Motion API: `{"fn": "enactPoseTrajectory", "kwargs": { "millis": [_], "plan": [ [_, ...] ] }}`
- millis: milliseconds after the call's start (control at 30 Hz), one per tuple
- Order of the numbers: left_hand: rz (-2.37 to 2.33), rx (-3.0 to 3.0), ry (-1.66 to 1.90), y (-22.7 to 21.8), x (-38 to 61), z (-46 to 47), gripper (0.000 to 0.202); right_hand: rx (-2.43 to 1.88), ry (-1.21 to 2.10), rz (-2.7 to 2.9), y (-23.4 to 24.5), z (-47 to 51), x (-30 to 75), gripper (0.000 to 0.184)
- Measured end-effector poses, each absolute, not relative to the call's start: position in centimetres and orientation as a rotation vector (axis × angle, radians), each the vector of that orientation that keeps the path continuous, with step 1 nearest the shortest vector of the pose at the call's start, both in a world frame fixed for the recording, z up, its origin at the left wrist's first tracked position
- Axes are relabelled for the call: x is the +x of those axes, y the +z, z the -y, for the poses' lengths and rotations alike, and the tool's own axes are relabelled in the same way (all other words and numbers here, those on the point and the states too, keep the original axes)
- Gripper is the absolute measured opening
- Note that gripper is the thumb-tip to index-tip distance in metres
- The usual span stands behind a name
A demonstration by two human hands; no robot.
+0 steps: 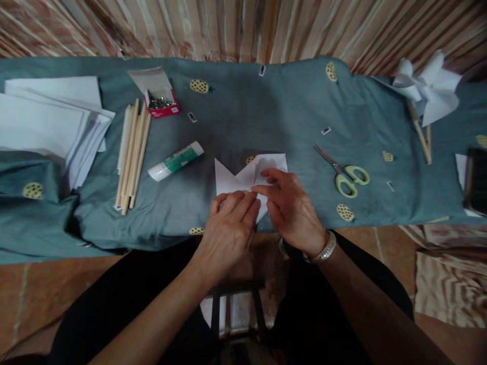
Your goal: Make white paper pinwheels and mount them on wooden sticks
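A white sheet of paper with cut slits and pointed corners lies near the front edge of the cloth-covered table. My left hand bears down on its near left part, fingers side by side and curled over a corner drawn toward the centre. My right hand, with a bracelet at the wrist, comes in from the right. Its index fingertip touches the paper's middle, beside the left fingertips, and its fingers and thumb are apart. The far right corner of the paper stands partly raised. What lies beneath the left fingers is hidden.
Left of the paper are a glue stick, several wooden sticks, an open box of metal pins and stacked paper. To the right lie green-handled scissors, paper pinwheels and a dark phone.
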State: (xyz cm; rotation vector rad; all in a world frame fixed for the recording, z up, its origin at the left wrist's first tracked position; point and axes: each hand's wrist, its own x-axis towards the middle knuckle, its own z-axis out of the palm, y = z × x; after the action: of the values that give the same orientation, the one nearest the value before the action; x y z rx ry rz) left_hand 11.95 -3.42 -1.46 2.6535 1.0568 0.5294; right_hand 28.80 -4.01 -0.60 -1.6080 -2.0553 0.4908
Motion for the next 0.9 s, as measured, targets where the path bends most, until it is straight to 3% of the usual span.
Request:
{"fn": "enactPoseTrajectory", "kwargs": {
  "millis": [367,600,900],
  "plan": [
    [-1.078,2.656,0.518,-1.5,12.0,3.5,0.029,-1.528,0.498,1.986,-0.7,4.1,29.5,0.035],
    [-1.082,2.638,0.495,-1.6,11.9,3.5,0.029,-1.537,0.492,2.042,-1.1,4.2,29.2,0.045],
    [-1.085,2.632,0.516,-1.8,11.9,3.6,0.032,-1.641,0.267,2.203,-1.8,5.2,28.5,0.033]
  ]
}}
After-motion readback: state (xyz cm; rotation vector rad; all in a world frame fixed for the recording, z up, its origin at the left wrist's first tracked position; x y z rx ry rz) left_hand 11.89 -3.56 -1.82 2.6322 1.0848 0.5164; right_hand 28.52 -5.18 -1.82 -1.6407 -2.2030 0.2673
